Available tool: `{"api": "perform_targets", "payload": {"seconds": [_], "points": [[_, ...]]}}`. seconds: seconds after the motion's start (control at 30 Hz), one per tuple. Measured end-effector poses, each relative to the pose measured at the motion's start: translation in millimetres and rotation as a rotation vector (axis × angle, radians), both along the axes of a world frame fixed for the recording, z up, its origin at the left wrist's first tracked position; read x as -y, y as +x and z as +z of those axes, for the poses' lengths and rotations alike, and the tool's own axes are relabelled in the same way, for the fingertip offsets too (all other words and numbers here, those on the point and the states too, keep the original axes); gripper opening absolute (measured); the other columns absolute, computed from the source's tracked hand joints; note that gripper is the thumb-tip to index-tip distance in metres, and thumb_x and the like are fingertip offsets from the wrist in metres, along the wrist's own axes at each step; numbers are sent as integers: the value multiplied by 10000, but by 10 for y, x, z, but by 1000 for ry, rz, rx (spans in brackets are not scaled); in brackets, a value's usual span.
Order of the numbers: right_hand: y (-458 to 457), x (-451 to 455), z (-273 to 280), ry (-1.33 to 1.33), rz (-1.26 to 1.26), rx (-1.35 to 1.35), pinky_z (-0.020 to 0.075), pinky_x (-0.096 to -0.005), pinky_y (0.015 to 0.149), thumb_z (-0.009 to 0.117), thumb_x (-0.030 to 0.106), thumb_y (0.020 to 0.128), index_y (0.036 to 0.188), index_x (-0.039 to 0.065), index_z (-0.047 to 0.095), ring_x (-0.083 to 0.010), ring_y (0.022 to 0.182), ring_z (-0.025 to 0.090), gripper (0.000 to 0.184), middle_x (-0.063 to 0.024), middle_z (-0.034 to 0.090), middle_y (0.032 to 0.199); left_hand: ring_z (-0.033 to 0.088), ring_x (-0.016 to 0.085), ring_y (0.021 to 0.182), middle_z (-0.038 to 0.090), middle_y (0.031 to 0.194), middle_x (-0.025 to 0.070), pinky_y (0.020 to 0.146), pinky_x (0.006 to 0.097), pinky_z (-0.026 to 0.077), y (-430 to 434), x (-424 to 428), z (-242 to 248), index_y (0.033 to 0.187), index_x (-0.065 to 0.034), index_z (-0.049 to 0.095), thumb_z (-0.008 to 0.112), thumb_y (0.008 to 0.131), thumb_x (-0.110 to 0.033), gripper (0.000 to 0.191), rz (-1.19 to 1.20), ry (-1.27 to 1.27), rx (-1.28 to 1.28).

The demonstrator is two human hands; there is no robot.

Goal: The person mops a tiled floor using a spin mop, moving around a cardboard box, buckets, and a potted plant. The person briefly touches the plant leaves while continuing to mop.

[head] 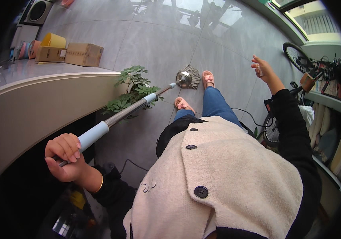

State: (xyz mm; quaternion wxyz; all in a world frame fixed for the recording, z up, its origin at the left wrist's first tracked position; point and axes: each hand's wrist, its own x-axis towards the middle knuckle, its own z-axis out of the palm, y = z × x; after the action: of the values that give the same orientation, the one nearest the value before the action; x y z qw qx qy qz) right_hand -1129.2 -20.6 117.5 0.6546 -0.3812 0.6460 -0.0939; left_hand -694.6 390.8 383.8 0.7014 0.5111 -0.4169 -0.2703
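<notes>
My left hand (65,156) grips the upper end of a mop's handle (94,136), which has a light blue sleeve and a metal pole. The pole slants away across the picture to the round mop head (188,77), whose grey strands rest on the tiled floor near my feet in pink sandals. My right hand (262,69) is raised at the right, away from the mop, with the fingers partly spread. Something small and whitish shows at its palm or fingers; I cannot tell what it is.
A potted plant's green leaves (140,89) reach under the pole. Left of them, a counter (53,86) carries a cardboard box (83,54) and a yellow container (53,40). A bicycle (299,59) stands at the right, beside shelves. A black cable (248,113) crosses the floor.
</notes>
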Motion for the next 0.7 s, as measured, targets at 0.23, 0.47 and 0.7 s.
{"api": "perform_targets", "payload": {"seconds": [0.23, 0.47, 0.7], "points": [[818, 657, 140, -27, 150, 100, 302, -159, 398, 630, 444, 817, 1034, 46, 505, -17, 420, 372, 470, -19, 541, 736, 407, 112, 607, 419, 647, 5, 592, 239, 351, -3, 341, -590, 781, -102, 390, 611, 837, -347, 335, 252, -131, -32], [1794, 1946, -14, 4, 482, 89, 270, -170, 418, 613, 455, 830, 997, 58, 535, -26, 461, 375, 437, 34, 458, 597, 392, 115, 506, 401, 539, 2, 569, 282, 376, -245, 1389, -1674, 673, -98, 371, 513, 873, -78, 245, 607, 36, -248], [2574, 3235, -402, 68, 706, -71, 260, -187, 416, 607, 442, 838, 1002, 62, 540, -39, 471, 357, 420, 53, 407, 574, 268, 95, 398, 299, 462, -12, 456, 277, 310, -426, 1786, -1006, 589, -108, 286, 399, 835, -48, 277, 847, 141, -187]]}}
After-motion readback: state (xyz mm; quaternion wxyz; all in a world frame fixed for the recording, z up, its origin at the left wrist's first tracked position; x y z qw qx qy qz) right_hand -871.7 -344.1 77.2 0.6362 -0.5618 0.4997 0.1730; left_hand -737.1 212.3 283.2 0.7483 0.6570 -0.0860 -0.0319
